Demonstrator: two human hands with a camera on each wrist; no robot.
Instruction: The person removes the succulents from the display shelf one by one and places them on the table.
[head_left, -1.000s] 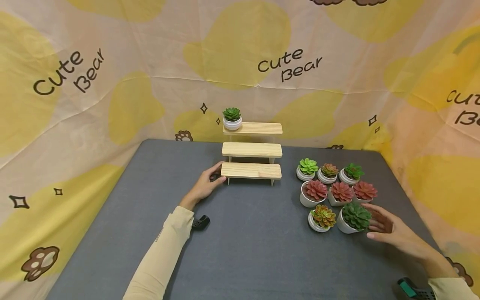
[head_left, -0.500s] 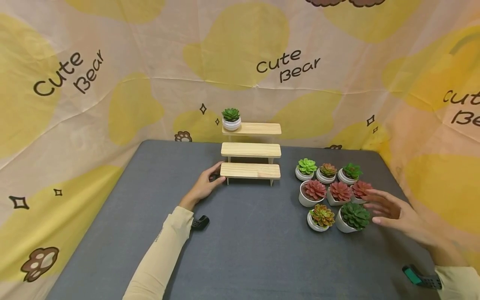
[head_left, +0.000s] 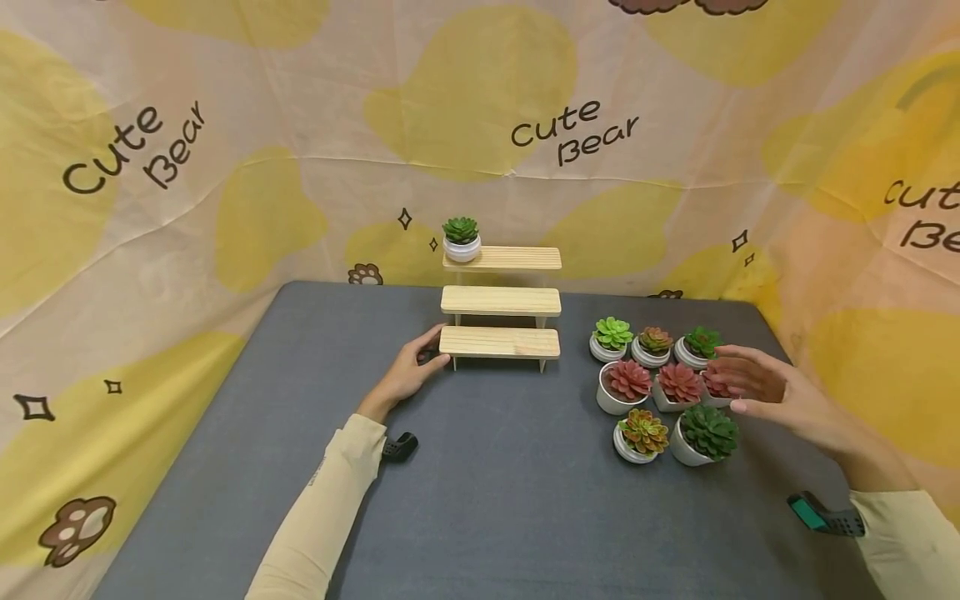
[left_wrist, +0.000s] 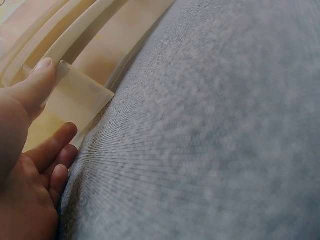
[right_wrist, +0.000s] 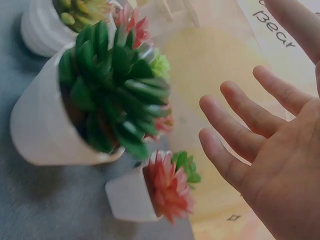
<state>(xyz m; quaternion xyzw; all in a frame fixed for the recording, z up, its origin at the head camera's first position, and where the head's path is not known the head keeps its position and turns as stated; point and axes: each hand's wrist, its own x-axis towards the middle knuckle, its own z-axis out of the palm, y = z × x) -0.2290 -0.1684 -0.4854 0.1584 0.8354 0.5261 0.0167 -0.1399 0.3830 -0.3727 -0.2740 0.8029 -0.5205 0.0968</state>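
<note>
My left hand holds the left end of the bottom tier of a three-step wooden display stand; in the left wrist view its thumb lies at the edge of the clear side panel. A green potted succulent sits at the left of the top tier. On the right, my right hand hovers with spread fingers and nothing in them. It partly covers a red succulent, and its fingertips overlap the green succulent behind. Nearer me stands a large dark green succulent in a white pot.
Left of the hand, more potted succulents stand close together: light green, brownish, two red ones and a yellow-orange one. A printed cloth hangs behind the grey table.
My right hand has moved from beside the dark green succulent toward the back, over the right red one. The left hand keeps its place at the stand.
</note>
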